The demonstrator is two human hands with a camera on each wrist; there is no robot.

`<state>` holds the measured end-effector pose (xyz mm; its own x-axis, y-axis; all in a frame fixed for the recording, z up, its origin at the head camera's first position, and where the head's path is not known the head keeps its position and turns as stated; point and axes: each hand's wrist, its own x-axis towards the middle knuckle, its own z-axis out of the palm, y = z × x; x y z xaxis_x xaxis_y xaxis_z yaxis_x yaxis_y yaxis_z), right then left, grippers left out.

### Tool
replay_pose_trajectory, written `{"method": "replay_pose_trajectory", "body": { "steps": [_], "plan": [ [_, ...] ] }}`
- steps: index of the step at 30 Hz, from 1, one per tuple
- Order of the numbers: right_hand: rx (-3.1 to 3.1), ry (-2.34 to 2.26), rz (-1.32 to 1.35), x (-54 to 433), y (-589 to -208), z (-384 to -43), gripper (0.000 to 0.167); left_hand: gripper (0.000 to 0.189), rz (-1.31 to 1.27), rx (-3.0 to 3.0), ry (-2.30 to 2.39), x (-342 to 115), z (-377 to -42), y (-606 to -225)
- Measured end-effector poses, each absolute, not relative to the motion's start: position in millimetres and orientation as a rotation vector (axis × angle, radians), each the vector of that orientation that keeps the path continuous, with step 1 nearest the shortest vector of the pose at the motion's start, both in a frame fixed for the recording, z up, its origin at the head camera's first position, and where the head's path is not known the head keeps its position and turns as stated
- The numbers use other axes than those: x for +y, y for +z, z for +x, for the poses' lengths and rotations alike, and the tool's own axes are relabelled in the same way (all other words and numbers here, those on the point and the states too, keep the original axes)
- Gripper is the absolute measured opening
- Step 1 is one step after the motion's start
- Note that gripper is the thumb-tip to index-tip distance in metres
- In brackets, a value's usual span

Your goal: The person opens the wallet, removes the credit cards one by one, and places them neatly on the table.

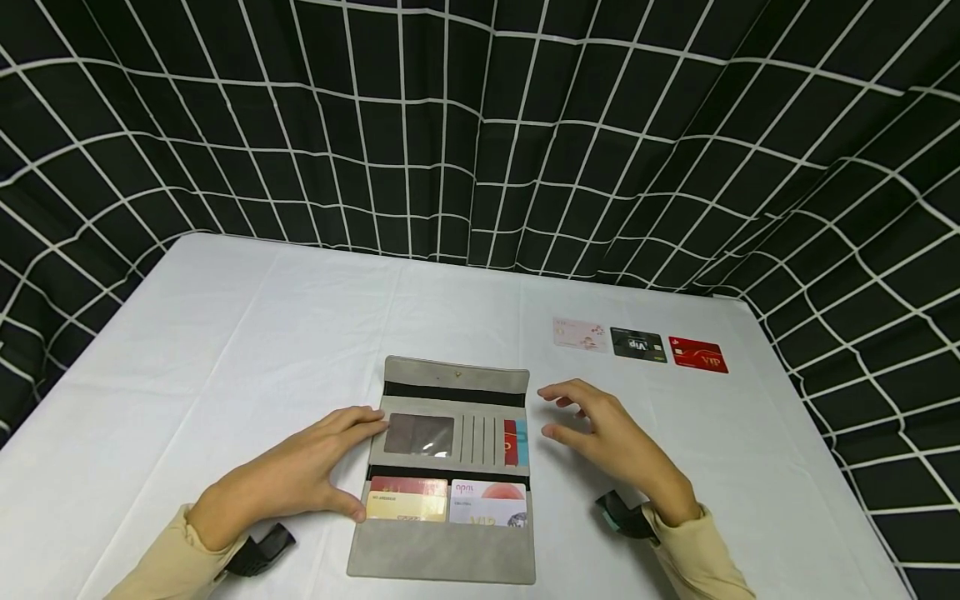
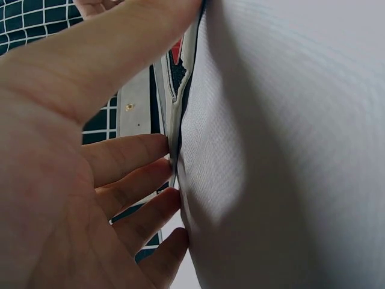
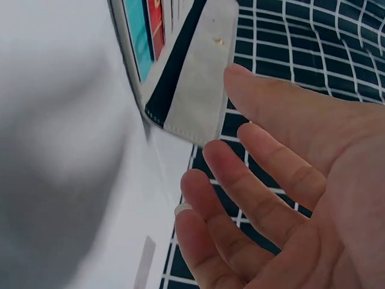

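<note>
1. The long grey leather-look wallet (image 1: 442, 550) lies unfolded on the white cloth-covered surface (image 1: 225, 367), between both hands.
2. The left hand (image 1: 300, 467) holds nothing, its fingers extended and its fingertips and thumb touching the wallet's left edge.
3. The right hand (image 1: 607, 425) is bare of any object, fingers loosely bent, just beside the wallet's right edge.
4. The step in hand looks like filling or arranging card pockets: a yellow rectangular card (image 1: 407, 506) sits in the lower left one.
5. A pale pink card (image 1: 580, 334), a black card (image 1: 638, 344) and a glossy red card (image 1: 698, 354) lie in a row beyond the right hand.
6. Adding one would likely call for the right hand to reach outward and pinch its edge while the left steadies the wallet.
</note>
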<state>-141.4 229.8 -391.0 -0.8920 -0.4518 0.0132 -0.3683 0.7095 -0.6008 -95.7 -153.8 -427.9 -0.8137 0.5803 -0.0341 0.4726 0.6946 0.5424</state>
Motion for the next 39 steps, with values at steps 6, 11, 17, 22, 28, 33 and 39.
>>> {"method": "replay_pose_trajectory", "body": {
  "steps": [6,11,17,22,28,33,39],
  "plan": [
    [2.711,-0.945,-0.699,221,-395,-140,0.042,0.108,0.849,2.708,0.781,-153,-96,-429],
    [2.682,-0.944,-0.745,216,-399,-140,0.044,0.108,0.843,2.702,0.784,-153,-97,-429],
    [2.696,-0.843,-0.807,210,-403,-138,0.043,0.107,0.845,2.699,0.791,-153,-97,-428],
    [2.707,-0.734,-0.835,206,-407,-135,0.044,0.107,0.833,2.693,0.792,-153,-96,-428],
    [2.714,-0.660,-0.823,203,-408,-132,0.043,0.109,0.808,2.684,0.778,-152,-96,-429],
    [2.732,-0.627,-0.869,201,-408,-131,0.040,0.108,0.816,2.686,0.778,-152,-96,-430],
    [2.759,-0.619,-0.905,200,-409,-131,0.037,0.107,0.831,2.693,0.780,-152,-96,-430]
  ]
}}
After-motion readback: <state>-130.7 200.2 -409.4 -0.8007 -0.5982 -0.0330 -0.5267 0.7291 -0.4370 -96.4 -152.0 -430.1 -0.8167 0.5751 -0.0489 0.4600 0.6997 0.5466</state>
